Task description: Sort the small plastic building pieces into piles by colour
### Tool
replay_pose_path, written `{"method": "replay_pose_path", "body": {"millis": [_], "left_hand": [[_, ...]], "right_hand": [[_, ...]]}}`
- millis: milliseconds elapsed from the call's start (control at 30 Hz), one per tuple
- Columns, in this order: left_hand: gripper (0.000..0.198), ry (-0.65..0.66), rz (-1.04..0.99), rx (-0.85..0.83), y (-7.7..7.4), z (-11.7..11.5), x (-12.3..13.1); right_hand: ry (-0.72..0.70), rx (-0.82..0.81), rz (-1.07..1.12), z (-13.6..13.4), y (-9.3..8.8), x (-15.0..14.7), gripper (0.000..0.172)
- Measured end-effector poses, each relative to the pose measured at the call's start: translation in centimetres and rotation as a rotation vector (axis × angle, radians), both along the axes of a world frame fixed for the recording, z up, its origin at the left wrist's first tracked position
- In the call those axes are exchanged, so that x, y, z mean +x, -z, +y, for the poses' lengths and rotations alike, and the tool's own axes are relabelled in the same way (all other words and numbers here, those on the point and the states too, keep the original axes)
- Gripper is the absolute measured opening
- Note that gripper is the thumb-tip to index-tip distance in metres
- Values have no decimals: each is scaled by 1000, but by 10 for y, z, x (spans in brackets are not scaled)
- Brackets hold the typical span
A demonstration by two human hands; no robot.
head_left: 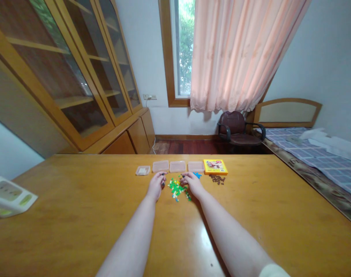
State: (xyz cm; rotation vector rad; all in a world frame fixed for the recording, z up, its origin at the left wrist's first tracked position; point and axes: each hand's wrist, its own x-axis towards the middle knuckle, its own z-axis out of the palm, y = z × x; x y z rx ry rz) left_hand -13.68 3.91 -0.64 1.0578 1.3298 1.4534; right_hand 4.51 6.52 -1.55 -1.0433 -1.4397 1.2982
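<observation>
On the wooden table, my left hand (pixel 156 186) is curled closed around several small black pieces (pixel 163 184), left of a loose heap. My right hand (pixel 193 185) comes in from the other side, fingers pinched over the heap's right edge with a small dark piece (pixel 183 176) at the tips. Between the hands lies the heap of tiny green, white and yellow pieces (pixel 177 187), perhaps toy bricks. Blue pieces (pixel 197 175) lie just beyond my right hand, partly hidden by it. Farther right is a pile of brown pieces (pixel 217 179).
Clear plastic trays (pixel 177 166) stand in a row behind the heap, with a smaller tray (pixel 142 171) holding something white at the left. A yellow box (pixel 215 167) lies at the right end. A white and green object (pixel 12 197) sits at the table's left edge.
</observation>
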Motion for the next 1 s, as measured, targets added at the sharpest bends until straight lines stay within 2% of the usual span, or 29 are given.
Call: {"method": "replay_pose_path", "body": {"millis": [100,200,267,367,467,600,700,800,900,1000], "left_hand": [[27,48,363,44,-11,-9,-4],[32,129,732,44,-22,-15,-14],[36,209,880,-1,-26,-14,-20],[38,277,979,9,-32,-12,-21],[37,262,1057,103,-44,-20,-12],[36,181,1115,211,-65,-47,3],[34,353,1135,251,-68,-73,9],[32,474,1178,226,-59,-97,13],[33,551,1191,236,-51,-115,22],[35,642,1201,287,-54,-128,33]], "right_hand": [[-10,13,-64,-6,-11,17,21],[-120,215,-479,-8,-23,31,27],[-133,287,-645,-8,-28,34,23],[-97,323,-729,-6,-31,30,24],[-79,268,-668,-5,-28,28,26],[-76,248,-539,-3,-22,33,24],[-78,259,-489,-4,-20,36,22],[-62,305,-422,-7,-20,38,25],[27,328,-297,-9,-19,39,29],[162,292,-173,-7,-19,42,33]]}}
